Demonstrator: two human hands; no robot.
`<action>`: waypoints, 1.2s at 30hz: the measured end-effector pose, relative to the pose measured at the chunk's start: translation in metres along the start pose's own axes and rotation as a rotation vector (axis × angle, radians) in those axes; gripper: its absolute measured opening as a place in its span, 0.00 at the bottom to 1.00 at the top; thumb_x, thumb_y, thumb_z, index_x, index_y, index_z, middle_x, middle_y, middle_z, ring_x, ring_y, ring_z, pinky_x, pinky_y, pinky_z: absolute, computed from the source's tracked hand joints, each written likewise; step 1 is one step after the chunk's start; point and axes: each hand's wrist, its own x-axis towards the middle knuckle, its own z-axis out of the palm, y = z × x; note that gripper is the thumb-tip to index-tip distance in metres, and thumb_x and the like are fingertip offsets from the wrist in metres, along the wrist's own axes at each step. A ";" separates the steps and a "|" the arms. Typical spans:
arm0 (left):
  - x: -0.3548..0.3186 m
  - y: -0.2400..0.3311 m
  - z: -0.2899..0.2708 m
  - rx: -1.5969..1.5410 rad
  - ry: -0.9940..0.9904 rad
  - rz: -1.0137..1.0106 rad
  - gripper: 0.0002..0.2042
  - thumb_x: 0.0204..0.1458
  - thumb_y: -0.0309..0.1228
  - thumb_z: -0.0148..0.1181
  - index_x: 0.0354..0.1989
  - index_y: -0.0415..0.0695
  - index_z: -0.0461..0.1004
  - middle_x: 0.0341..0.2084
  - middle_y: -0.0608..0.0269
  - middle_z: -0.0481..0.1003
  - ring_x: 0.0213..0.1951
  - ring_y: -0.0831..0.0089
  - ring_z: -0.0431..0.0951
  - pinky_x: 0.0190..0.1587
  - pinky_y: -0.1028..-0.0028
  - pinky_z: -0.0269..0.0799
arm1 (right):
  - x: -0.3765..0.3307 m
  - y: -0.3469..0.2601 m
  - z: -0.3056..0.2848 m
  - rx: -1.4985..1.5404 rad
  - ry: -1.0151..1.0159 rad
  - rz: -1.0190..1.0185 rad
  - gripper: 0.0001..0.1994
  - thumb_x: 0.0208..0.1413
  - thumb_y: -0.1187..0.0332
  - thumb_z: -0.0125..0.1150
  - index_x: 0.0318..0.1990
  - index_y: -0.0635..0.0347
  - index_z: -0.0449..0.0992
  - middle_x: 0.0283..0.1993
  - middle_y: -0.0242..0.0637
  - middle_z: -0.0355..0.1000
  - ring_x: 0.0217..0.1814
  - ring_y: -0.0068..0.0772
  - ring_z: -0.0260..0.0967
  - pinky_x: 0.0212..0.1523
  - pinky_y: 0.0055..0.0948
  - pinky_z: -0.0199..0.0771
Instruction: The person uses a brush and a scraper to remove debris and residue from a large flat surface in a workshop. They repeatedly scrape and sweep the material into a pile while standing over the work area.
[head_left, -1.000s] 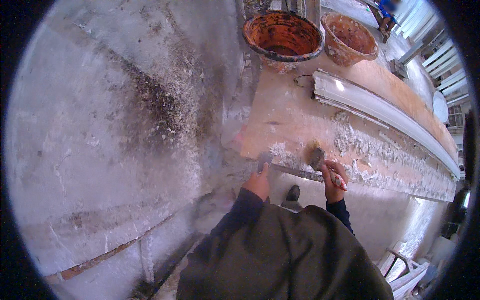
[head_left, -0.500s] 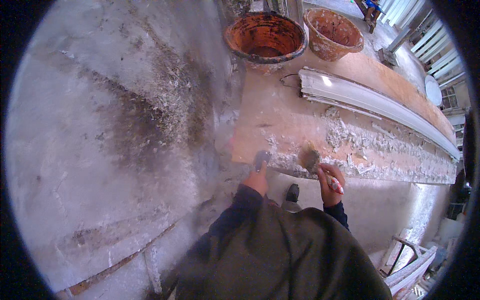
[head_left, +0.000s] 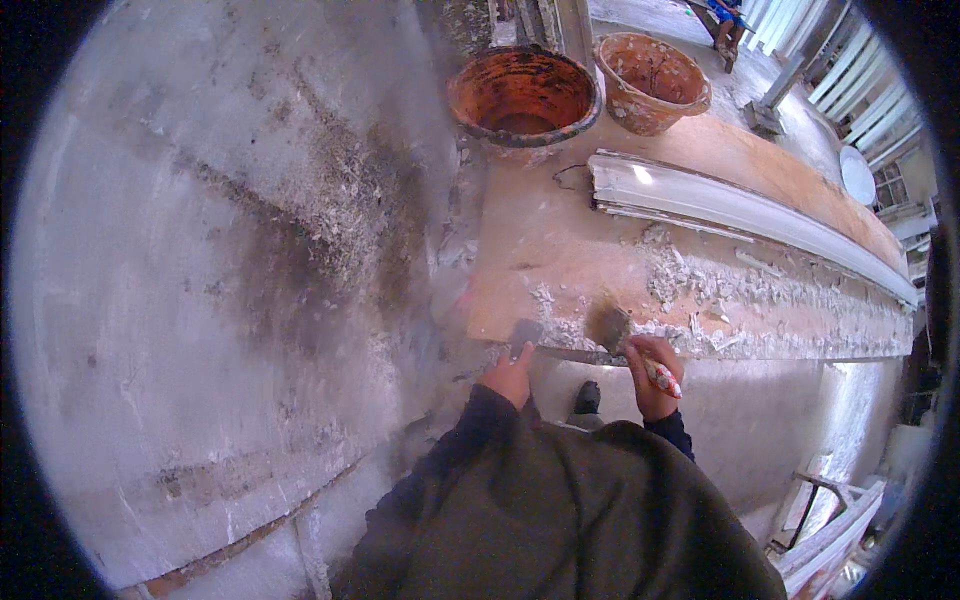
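My right hand is closed round a paintbrush with a red-and-white handle. Its bristles rest at the near edge of a plaster-spattered wooden board, by whitish crumbs. To the left, my left hand grips a small flat grey scraper at the board's near left corner. The scraper's blade is a little blurred. Broken white plaster bits lie along the board's front, right of the brush.
A long white moulding lies across the board. Beyond it stand two orange plaster-stained tubs. A grey stained surface fills the left side. White-stained frames are at lower right. Another person's legs show far off.
The brush and my right hand have shifted slightly left and toward me. My left hand with the scraper has also come slightly nearer. The whole view has tilted a little.
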 end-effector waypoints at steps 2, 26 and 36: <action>0.011 0.005 -0.003 -0.049 0.040 0.046 0.25 0.48 0.29 0.41 0.59 0.53 0.53 0.46 0.41 0.63 0.42 0.47 0.70 0.43 0.56 0.66 | -0.004 0.010 -0.001 0.001 0.044 0.019 0.05 0.46 0.75 0.58 0.33 0.64 0.73 0.31 0.39 0.70 0.34 0.32 0.68 0.36 0.26 0.66; 0.047 -0.011 -0.036 -0.048 0.052 0.002 0.28 0.47 0.28 0.43 0.60 0.54 0.50 0.46 0.38 0.64 0.42 0.46 0.70 0.43 0.56 0.67 | 0.002 -0.003 0.008 0.039 0.010 0.051 0.05 0.45 0.74 0.58 0.31 0.63 0.73 0.29 0.40 0.70 0.32 0.35 0.68 0.35 0.27 0.65; 0.071 0.005 -0.035 -0.004 0.069 -0.036 0.27 0.47 0.30 0.43 0.60 0.56 0.51 0.44 0.39 0.65 0.41 0.47 0.71 0.41 0.55 0.67 | -0.001 -0.001 0.011 0.051 0.001 0.030 0.05 0.46 0.74 0.57 0.32 0.62 0.73 0.30 0.38 0.71 0.33 0.32 0.67 0.36 0.26 0.65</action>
